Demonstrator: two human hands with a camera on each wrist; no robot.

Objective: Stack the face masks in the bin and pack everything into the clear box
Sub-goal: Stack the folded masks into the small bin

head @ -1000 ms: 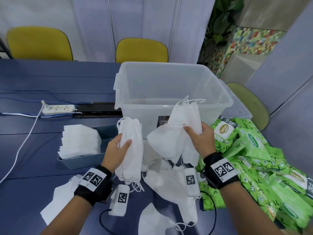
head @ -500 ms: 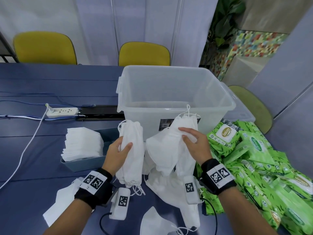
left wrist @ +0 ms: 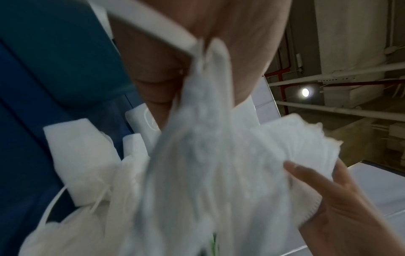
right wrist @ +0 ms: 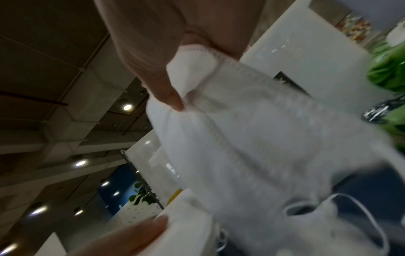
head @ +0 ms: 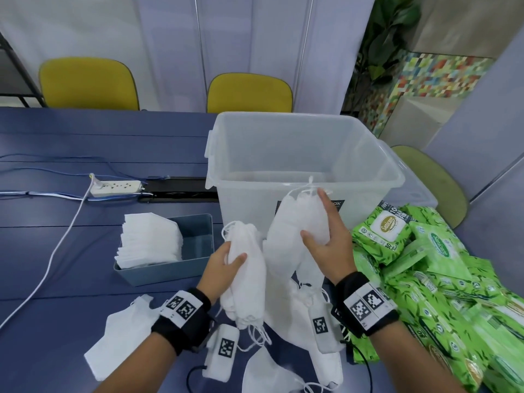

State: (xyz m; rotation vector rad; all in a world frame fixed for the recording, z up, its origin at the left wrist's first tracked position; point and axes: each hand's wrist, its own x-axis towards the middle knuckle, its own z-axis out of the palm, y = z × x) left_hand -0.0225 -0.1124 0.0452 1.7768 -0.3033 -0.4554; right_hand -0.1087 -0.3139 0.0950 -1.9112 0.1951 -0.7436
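My left hand (head: 231,258) grips an upright bundle of white face masks (head: 245,279) above the table's near edge. Just to its right, my right hand (head: 319,222) holds a second mask bundle (head: 295,231), thumb on the front and fingers behind. The two bundles nearly touch. Left of the hands, the blue-grey bin (head: 195,265) holds a neat stack of masks (head: 150,239) in its left half. Behind the hands stands the clear box (head: 297,154), empty. In the left wrist view the masks (left wrist: 208,173) fill the frame. The right wrist view shows my thumb pinching masks (right wrist: 252,138).
Loose masks (head: 119,341) lie on the blue table (head: 71,251) below my wrists, another (head: 269,373) at the near edge. Several green wipe packs (head: 425,273) are heaped at the right. A power strip (head: 116,187) and cables lie at the left. Two yellow chairs (head: 249,93) stand beyond.
My right hand has shifted its grip on its bundle and brought it lower, closer to the left bundle. The left hand has kept its bundle almost still.
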